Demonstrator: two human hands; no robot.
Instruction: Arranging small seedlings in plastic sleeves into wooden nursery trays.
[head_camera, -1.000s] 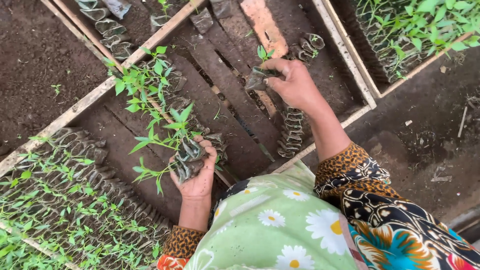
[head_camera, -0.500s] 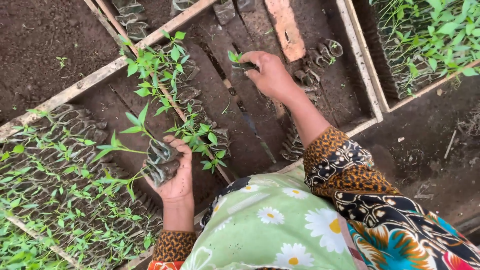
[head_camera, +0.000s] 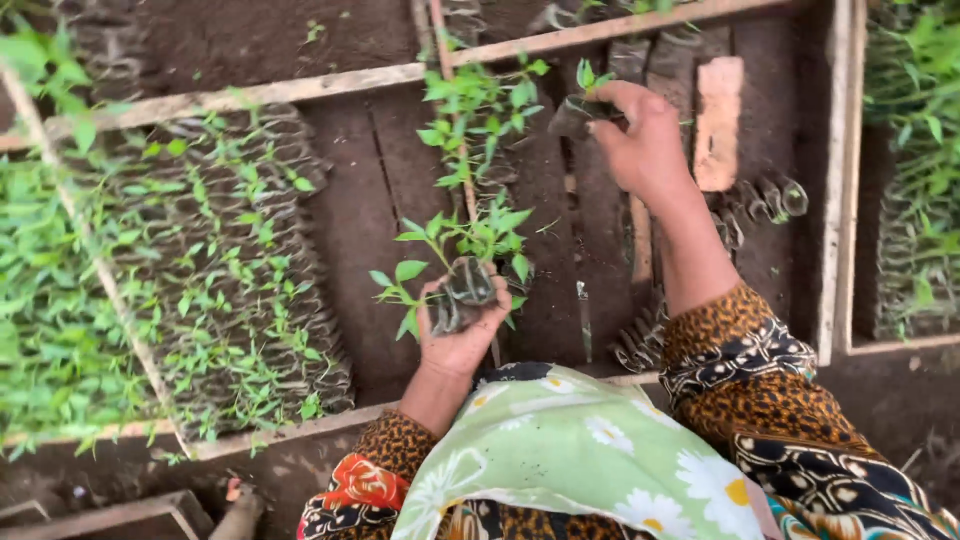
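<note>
My left hand (head_camera: 462, 335) grips a small dark bag (head_camera: 462, 292) with a leafy green seedling (head_camera: 455, 240) rising out of it, just above the near wooden frame edge. My right hand (head_camera: 645, 140) reaches farther out and pinches another little dark seedling bag (head_camera: 578, 115) with a tiny green sprout (head_camera: 588, 75). Between the hands stands a short row of taller seedlings (head_camera: 478, 110) along a thin stick. Both arms wear patterned sleeves.
A wooden frame (head_camera: 300, 92) borders the bed of dark soil. Packed rows of small seedling bags (head_camera: 230, 260) fill the left side. A brick (head_camera: 718, 120) lies at the right, loose bags (head_camera: 765, 200) below it, more seedlings (head_camera: 915, 150) beyond the right board.
My right hand has carried its small seedling bag farther out over the bed. My left hand keeps holding its seedling bag. The view has shifted.
</note>
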